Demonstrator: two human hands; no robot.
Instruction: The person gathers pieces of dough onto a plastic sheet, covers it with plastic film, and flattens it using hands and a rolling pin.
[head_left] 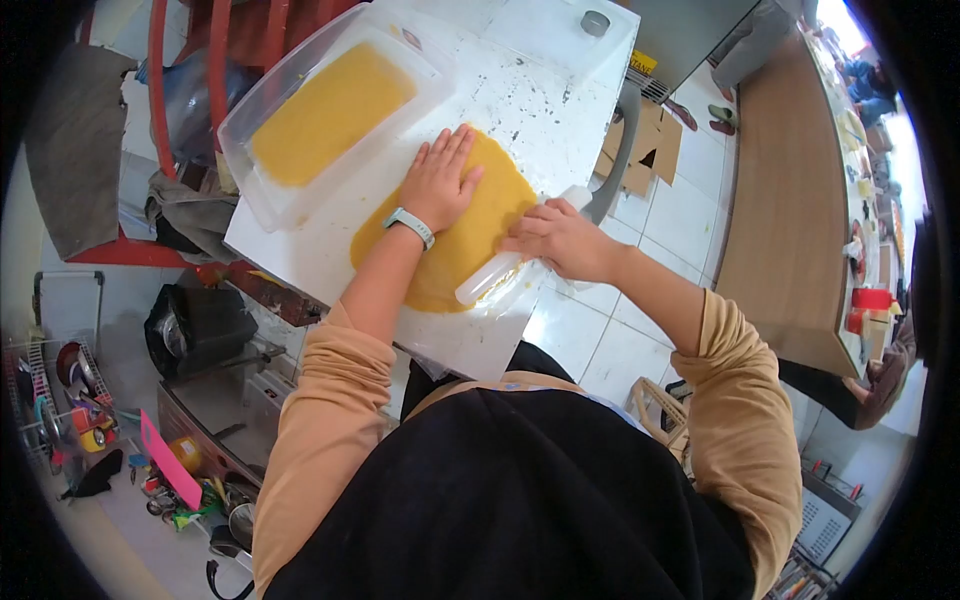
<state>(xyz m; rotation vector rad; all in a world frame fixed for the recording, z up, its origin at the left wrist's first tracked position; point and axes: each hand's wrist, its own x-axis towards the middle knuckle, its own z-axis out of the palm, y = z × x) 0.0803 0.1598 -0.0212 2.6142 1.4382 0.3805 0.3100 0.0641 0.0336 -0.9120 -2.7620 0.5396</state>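
A flat sheet of yellow dough (446, 268) lies on the white table (510, 95). My left hand (440, 180) rests flat on the dough's far part, fingers stretched out, with a pale watch band on the wrist. At the dough's right side, my right hand (562, 240) is wrapped round a translucent white rolling pin (487, 279). The pin lies at a slant over the dough's right edge, its near end showing below my fingers. To the left stands a clear plastic container (268, 203) with a yellow slab (333, 113) inside it.
Red bars (217, 70) stand beyond the table's left side. A cardboard box (640, 150) lies on the tiled floor at right, near a long wooden counter (775, 200). A black bin (200, 328) and kitchenware are at lower left. Other people's feet show at far right.
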